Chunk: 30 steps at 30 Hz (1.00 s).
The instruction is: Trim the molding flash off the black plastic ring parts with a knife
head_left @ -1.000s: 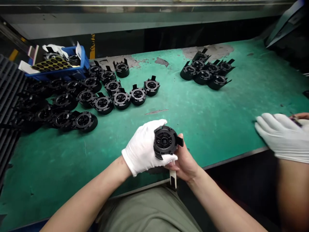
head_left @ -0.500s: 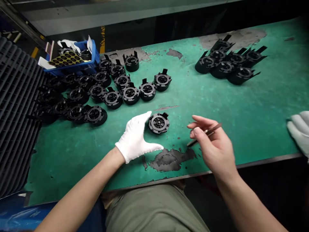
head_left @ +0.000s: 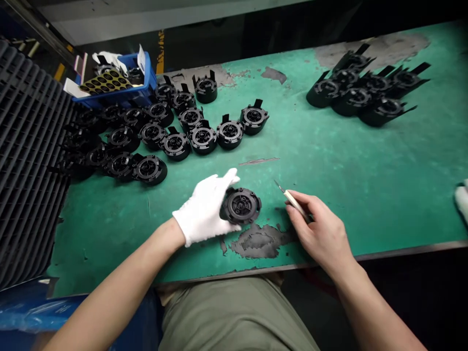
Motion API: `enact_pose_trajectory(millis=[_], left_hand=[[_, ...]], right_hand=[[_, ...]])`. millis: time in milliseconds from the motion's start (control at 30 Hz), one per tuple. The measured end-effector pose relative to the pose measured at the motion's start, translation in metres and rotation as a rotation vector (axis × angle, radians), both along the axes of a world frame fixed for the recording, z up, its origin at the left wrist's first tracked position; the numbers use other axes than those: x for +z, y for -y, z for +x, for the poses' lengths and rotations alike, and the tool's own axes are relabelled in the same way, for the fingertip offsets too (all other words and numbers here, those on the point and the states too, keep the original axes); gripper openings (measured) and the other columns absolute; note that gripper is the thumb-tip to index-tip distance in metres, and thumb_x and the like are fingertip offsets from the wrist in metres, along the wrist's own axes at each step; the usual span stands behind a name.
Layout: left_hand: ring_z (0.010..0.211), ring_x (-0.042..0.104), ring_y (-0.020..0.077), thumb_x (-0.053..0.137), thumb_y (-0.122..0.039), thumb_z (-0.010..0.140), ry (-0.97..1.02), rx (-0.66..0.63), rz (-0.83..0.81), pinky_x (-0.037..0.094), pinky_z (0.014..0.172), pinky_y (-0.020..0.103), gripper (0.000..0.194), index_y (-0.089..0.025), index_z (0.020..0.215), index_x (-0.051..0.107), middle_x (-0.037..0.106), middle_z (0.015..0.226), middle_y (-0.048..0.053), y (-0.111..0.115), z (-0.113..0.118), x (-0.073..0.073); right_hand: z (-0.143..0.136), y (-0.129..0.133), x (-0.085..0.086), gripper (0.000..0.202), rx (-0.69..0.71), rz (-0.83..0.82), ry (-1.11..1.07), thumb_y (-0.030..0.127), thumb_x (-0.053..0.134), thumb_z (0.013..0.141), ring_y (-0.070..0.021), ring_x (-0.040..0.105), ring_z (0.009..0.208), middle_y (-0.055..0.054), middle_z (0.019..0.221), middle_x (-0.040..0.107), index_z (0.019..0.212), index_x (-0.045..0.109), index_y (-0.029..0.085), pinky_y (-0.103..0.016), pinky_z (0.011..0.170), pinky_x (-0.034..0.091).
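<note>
My left hand (head_left: 208, 209), in a white glove, grips a round black part (head_left: 242, 205) by its left side, with the ribbed face of the part turned up. The thumb and fingers lie around its edge. To the right, my right hand (head_left: 316, 219) is bare and closed around a thin knife with a pale handle (head_left: 295, 202). The knife's narrow metal tip points up and left, a short way from the black part without touching it. Below both hands the green tabletop (head_left: 204, 263) shows a dark worn patch.
Several similar black parts (head_left: 177, 144) stand at the left, beside a blue bin (head_left: 146, 87) holding a sheet of round stickers. Another cluster (head_left: 356, 100) stands at the back right. Grey ribbed stacks (head_left: 29, 170) line the left edge. Another person's gloved hand (head_left: 462, 200) shows at the far right.
My left hand has closed on the black part, which is now turned and nearer to me. The knife in my right hand has swung round to point up-left. The other person's hand has shifted right.
</note>
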<state>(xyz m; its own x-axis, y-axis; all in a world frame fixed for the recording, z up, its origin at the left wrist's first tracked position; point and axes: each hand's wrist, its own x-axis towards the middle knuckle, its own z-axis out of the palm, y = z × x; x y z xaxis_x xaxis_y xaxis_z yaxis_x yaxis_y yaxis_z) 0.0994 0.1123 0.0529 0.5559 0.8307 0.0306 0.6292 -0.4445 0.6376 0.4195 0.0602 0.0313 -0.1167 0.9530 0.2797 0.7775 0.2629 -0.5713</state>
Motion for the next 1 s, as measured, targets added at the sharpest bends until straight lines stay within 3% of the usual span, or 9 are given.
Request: enact_pose_trajectory(millis=[133, 233, 367, 567, 733, 833, 933, 1000], left_hand=[[0.165, 0.036, 0.0533, 0.102, -0.063, 0.066, -0.104, 0.106, -0.08, 0.034, 0.135, 0.072, 0.144, -0.021, 0.177, 0.02, 0.037, 0.179, 0.023, 0.009, -0.019, 0.001], [0.164, 0.038, 0.0531, 0.102, -0.076, 0.057, -0.094, 0.082, -0.056, 0.034, 0.136, 0.07, 0.153, -0.014, 0.175, 0.026, 0.04, 0.176, 0.028, 0.015, -0.003, -0.003], [0.159, 0.046, 0.0539, 0.101, -0.079, 0.055, -0.088, 0.067, 0.003, 0.037, 0.134, 0.069, 0.152, -0.008, 0.171, 0.032, 0.046, 0.172, 0.031, 0.016, 0.03, -0.013], [0.144, 0.063, 0.0491, 0.101, -0.07, 0.057, -0.02, 0.074, 0.082, 0.044, 0.129, 0.069, 0.13, -0.01, 0.159, 0.048, 0.066, 0.153, 0.026, 0.007, 0.047, -0.027], [0.128, 0.074, 0.0449, 0.097, -0.064, 0.064, 0.006, 0.072, 0.07, 0.048, 0.126, 0.067, 0.095, -0.018, 0.14, 0.064, 0.077, 0.134, 0.017, 0.006, 0.049, -0.02], [0.131, 0.073, 0.0423, 0.093, -0.052, 0.07, 0.016, -0.01, 0.044, 0.044, 0.131, 0.065, 0.087, -0.02, 0.144, 0.061, 0.076, 0.139, 0.016, 0.002, 0.045, -0.012], [0.146, 0.064, 0.0407, 0.09, -0.04, 0.075, 0.043, -0.141, 0.009, 0.038, 0.136, 0.061, 0.101, -0.02, 0.163, 0.044, 0.068, 0.154, 0.017, -0.002, 0.033, -0.006], [0.154, 0.055, 0.0429, 0.094, -0.045, 0.074, 0.05, -0.143, -0.021, 0.038, 0.135, 0.062, 0.118, -0.021, 0.17, 0.032, 0.061, 0.162, 0.018, -0.001, 0.025, -0.006]], right_hand=[[0.01, -0.005, -0.012, 0.028, 0.083, 0.098, 0.215, 0.03, 0.063, 0.111, -0.0322, 0.071, 0.108, -0.012, 0.119, 0.077, 0.136, 0.067, 0.021, -0.049, 0.096, 0.057], [0.012, -0.008, -0.016, 0.024, 0.101, 0.095, 0.238, 0.031, 0.063, 0.111, -0.0318, 0.069, 0.105, -0.013, 0.116, 0.076, 0.131, 0.069, 0.02, -0.048, 0.093, 0.056], [0.01, -0.01, -0.014, 0.022, 0.091, 0.076, 0.252, 0.033, 0.062, 0.111, -0.03, 0.066, 0.101, -0.012, 0.11, 0.074, 0.125, 0.072, 0.02, -0.047, 0.091, 0.055], [0.011, -0.006, -0.014, 0.021, 0.062, 0.035, 0.218, 0.036, 0.061, 0.112, -0.0292, 0.065, 0.102, -0.01, 0.108, 0.074, 0.123, 0.072, 0.022, -0.047, 0.092, 0.053], [0.012, -0.006, -0.012, 0.019, 0.059, -0.023, 0.182, 0.039, 0.058, 0.112, -0.0294, 0.063, 0.097, -0.01, 0.105, 0.072, 0.113, 0.068, 0.023, -0.047, 0.089, 0.052], [0.014, -0.008, -0.008, 0.019, 0.084, -0.054, 0.17, 0.04, 0.056, 0.112, -0.029, 0.062, 0.093, -0.01, 0.1, 0.07, 0.107, 0.063, 0.023, -0.046, 0.086, 0.052], [0.016, -0.009, -0.005, 0.018, 0.044, -0.069, 0.136, 0.041, 0.055, 0.112, -0.0275, 0.066, 0.09, -0.009, 0.098, 0.07, 0.107, 0.061, 0.024, -0.042, 0.082, 0.054], [0.016, -0.007, -0.002, 0.018, -0.039, -0.09, 0.085, 0.042, 0.057, 0.111, -0.0253, 0.069, 0.085, -0.008, 0.099, 0.072, 0.111, 0.061, 0.024, -0.038, 0.076, 0.055]])
